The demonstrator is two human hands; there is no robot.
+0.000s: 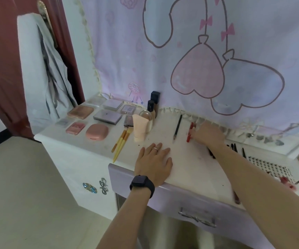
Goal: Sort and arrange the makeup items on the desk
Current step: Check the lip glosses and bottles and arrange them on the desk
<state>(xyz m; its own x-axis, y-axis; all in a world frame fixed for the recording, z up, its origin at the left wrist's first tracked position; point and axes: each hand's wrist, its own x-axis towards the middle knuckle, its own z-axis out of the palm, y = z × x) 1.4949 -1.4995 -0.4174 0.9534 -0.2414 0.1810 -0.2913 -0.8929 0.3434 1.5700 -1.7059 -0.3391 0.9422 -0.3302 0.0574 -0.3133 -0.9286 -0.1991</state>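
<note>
1. A person's left hand (154, 162) lies flat on the white bench (195, 169), in front of the tube (141, 128), fingers straight and slightly spread, holding nothing.
2. The right hand (208, 134) reaches well right of the tube, palm down, fingertips touching a red pen (190, 133). The hand hides the contact, so whether it pinches the pen cannot be told.
3. A black pencil (177, 126) lies on the bench between the tube and the red pen, touching neither.
4. Yellow-handled brushes (121, 141) lie side by side just left of the tube.
5. Compacts (96, 131) and palettes (107, 116) sit in rows farther left of the tube. The rearmost are pale and hard to make out.
6. Two dark bottles (153, 105) stand behind the tube, and a glass bottle (146, 116) between them and the tube is partly hidden by it.
7. Far right of the tube, dark sticks (234, 147) are partly covered by the right forearm.
8. Beyond the dark sticks, a lash tray (269, 167) and blurred red items (286, 182) lie near the frame's edge.
</note>
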